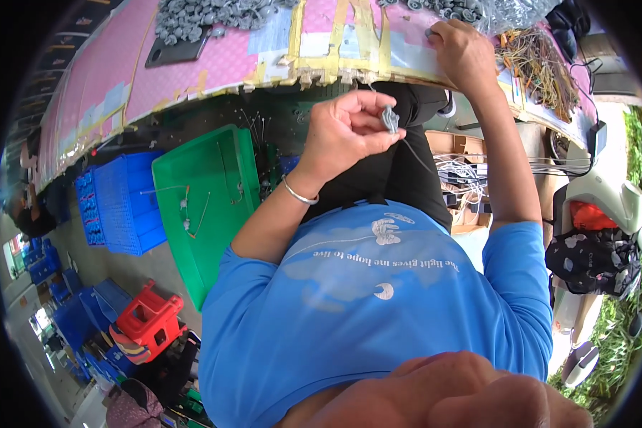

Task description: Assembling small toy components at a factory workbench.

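My left hand (346, 132) is raised in front of my lap, its fingers pinched on a small grey rubber part (391, 119) with a thin wire hanging from it. My right hand (464, 51) rests with curled fingers on the pink table top (121, 78) near its taped yellow edge. It lies beside a pile of grey parts (449, 8) and a bundle of orange and brown wires (538, 60); whether it holds anything I cannot tell. A second heap of grey parts (200, 18) lies farther left on the table.
A green tray (207, 207) with a few wired pieces sits on the floor under the table, with blue crates (121, 203) and a red stool (150, 321) to its left. A cardboard box of white wires (464, 171) and a scooter (606, 235) stand on the right. A dark flat plate (175, 51) lies on the table.
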